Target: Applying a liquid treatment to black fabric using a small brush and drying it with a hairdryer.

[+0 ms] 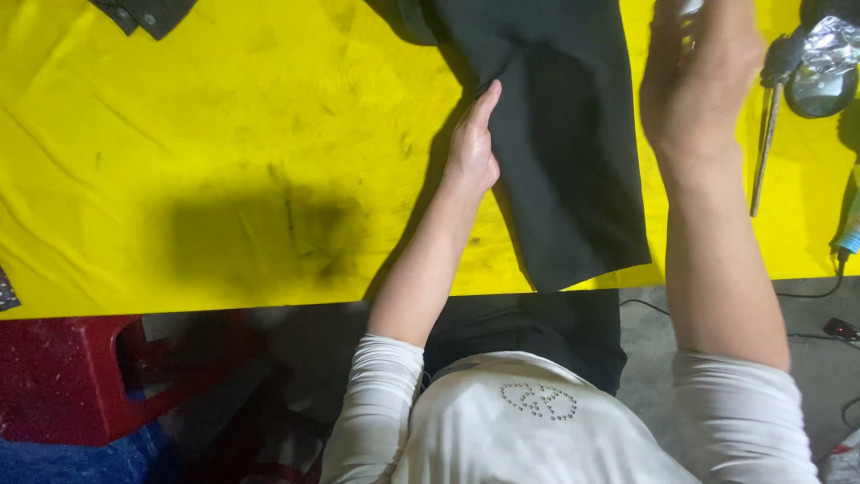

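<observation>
Dark fabric panel (555,152), prob. a trouser leg or similar, lies on the yellow table cover (224,134) right of centre. Its long axis runs far-to-near, tilted a bit so the near cut end points near-right & sits just at the table's near edge. Far end runs out of frame.

Left hand (472,143) is flat, fingers together & extended, pressing on the panel's left edge w/ fingertips on a fold line about mid-length. Not gripping, just resting open on the cloth. Right hand (699,76) is open too, palm facing left, raised above the table just right of the panel's right edge; blurred, so can't tell if it touches the fabric. It holds nothing as far as visible.

So the panel lies between the two hands: left hand on it, right hand beside it. Left is the one in contact, hence nearer.

Far right: a screwdriver-like tool (769,125) w/ dark handle, a foil-wrapped object (824,63), and a light-blue cable end (849,235) near the edge. Far left corner: another dark cloth piece (148,13). Below the table, near left: a red plastic stool (81,376).
</observation>
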